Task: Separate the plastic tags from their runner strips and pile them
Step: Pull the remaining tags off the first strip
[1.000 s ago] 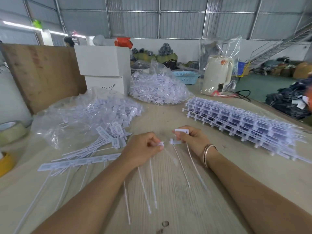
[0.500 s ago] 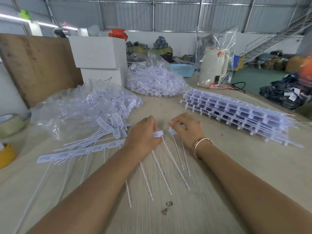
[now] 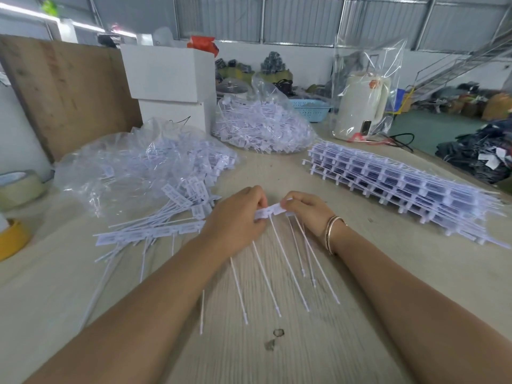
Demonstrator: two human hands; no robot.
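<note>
While left hand and right hand pinch its flat heads, tag strip: light, thin, bendy plastic, probably snaps off cleanly when gripped beside the joint.

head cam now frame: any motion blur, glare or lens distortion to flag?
Head view: wide-angle bending curves the roof lines and table edges outward; the white plastic tag strip pinched between left hand and right hand is softly motion-blurred, its thin tails smeared; glare glints on the crumpled clear plastic bag; lighting is even, shadows faint.
</note>
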